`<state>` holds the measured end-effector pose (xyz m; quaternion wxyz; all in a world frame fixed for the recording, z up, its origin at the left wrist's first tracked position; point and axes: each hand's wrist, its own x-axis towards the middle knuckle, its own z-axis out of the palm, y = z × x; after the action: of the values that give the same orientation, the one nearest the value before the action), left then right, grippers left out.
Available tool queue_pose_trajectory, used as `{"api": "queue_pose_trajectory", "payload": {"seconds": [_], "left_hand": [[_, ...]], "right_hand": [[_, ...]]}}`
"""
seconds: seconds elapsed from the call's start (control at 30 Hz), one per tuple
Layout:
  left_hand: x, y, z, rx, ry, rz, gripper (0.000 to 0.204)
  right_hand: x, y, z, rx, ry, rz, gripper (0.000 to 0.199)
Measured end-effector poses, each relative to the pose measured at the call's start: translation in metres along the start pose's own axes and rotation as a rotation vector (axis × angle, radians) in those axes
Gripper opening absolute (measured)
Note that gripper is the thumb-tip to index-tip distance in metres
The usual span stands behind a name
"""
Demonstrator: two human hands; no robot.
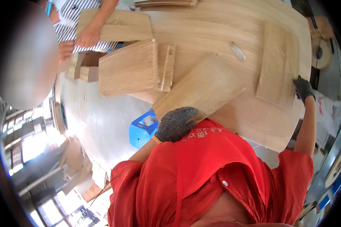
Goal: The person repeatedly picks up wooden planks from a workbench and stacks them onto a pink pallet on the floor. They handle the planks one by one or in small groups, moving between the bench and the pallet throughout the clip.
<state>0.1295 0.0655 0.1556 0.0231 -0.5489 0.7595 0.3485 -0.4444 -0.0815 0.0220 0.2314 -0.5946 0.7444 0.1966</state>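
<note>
Item: pale wooden board (pixel 201 89), flat, lying at the tabletop's near edge. My left hand (pixel 175 123), grey-gloved, grips its near corner. My right hand (pixel 303 88), dark-gloved, arm stretched out, clasps the right edge of a larger wooden panel (pixel 278 64). Around: blue crate (pixel 140 132) below the edge; another person's hand (pixel 88 36) on a far board (pixel 119 25).

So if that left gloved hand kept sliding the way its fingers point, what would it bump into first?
The left hand rests on the near end of a loose wooden panel, fingers pointing along it. Straight on, it would probably just travel up that panel; depth is hard to judge.
</note>
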Motion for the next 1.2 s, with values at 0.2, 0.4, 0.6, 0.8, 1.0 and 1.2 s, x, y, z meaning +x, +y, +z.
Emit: {"api": "queue_pose_trajectory", "payload": {"seconds": [0.2, 0.4, 0.6, 0.8, 1.0, 1.2], "left_hand": [[0.000, -0.062, -0.004, -0.376, 0.778, -0.281, 0.044], [0.005, -0.153, -0.046, -1.502, 1.362, -0.844, 0.043], [0.014, -0.170, -0.049, -1.783, 1.162, -0.555, 0.046], [-0.002, -0.184, -0.038, -1.678, 1.151, -0.652, 0.058], [-0.047, -0.198, -0.005, -1.659, 1.089, -0.615, 0.066], [-0.090, -0.155, 0.007, -1.513, 1.169, -0.867, 0.069]], "right_hand": [[-0.023, -0.143, -0.076, 0.232, 0.518, -0.327, 0.052], [-0.045, -0.414, -0.098, 0.487, 0.447, -1.034, 0.055], [-0.059, -0.555, -0.073, 0.350, 0.450, -1.098, 0.052], [-0.102, -0.531, -0.026, 0.343, 0.605, -1.434, 0.045], [-0.130, -0.502, 0.019, 1.042, -0.023, -0.785, 0.054], [-0.129, -0.508, -0.019, 1.209, -0.766, -0.513, 0.072]]}}
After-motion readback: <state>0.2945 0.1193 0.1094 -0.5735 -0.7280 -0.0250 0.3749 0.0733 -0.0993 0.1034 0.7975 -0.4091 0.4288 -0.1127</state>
